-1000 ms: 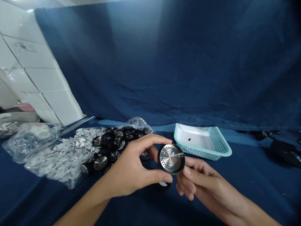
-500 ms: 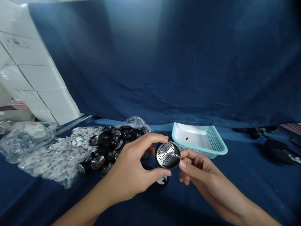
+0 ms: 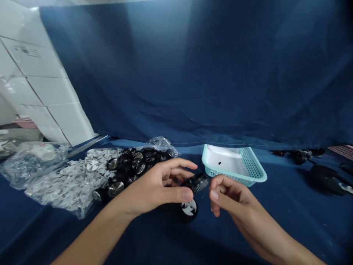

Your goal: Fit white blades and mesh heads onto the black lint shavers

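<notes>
My left hand (image 3: 157,184) grips a black round cap (image 3: 197,183) with a ribbed edge between thumb and fingers. The cap is tilted, so its ribbed side faces me. Just right of it, my right hand (image 3: 230,198) is closed with thumb and forefinger together, a small gap from the cap; whether anything is pinched there is hidden. Below the cap, another round black part (image 3: 189,209) with a pale grey insert lies on the blue cloth. A pile of black caps with perforated metal faces (image 3: 116,189) sits behind and left of my left hand, partly covered by it.
Many small grey pieces (image 3: 71,184) lie on clear plastic at the left. A light-blue basket (image 3: 234,176) with a white lining and a small black bit stands behind my right hand. Black items (image 3: 325,178) lie at far right. White boxes (image 3: 52,88) and a blue curtain (image 3: 193,73) rise behind.
The cap has turned from showing its perforated metal face to showing its ribbed side. My right fingers have come off its rim. The round part below shows more fully.
</notes>
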`<control>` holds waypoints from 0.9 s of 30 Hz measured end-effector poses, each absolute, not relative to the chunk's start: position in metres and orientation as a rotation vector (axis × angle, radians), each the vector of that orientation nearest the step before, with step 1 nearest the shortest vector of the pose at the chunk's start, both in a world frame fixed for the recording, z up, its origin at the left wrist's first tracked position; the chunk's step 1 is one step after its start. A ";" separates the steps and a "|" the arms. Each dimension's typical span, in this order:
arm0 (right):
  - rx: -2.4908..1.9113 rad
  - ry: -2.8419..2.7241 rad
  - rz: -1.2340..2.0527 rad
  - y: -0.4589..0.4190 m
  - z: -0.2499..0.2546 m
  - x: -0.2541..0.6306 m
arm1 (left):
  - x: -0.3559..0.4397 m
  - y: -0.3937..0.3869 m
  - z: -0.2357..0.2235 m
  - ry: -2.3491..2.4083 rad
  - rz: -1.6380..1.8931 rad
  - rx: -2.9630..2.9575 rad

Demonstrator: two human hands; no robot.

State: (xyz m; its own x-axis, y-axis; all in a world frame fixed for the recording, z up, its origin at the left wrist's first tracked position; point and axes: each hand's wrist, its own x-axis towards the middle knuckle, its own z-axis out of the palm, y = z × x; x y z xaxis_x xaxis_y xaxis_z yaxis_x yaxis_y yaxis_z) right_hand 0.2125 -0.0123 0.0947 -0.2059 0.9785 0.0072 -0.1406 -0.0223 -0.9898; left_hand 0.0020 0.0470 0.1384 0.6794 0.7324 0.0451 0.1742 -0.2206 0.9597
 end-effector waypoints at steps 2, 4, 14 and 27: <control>-1.039 -1.292 1.310 -0.013 0.095 0.213 | 0.000 0.052 0.136 0.636 0.574 1.582; -1.070 -1.353 1.148 -0.015 0.094 0.213 | 0.000 0.054 0.134 0.575 0.563 1.517; -1.139 -1.601 0.843 -0.022 0.097 0.217 | 0.013 0.045 0.125 0.538 0.559 1.505; -1.049 -1.545 0.896 -0.019 0.104 0.226 | 0.009 0.035 0.140 0.674 0.646 1.524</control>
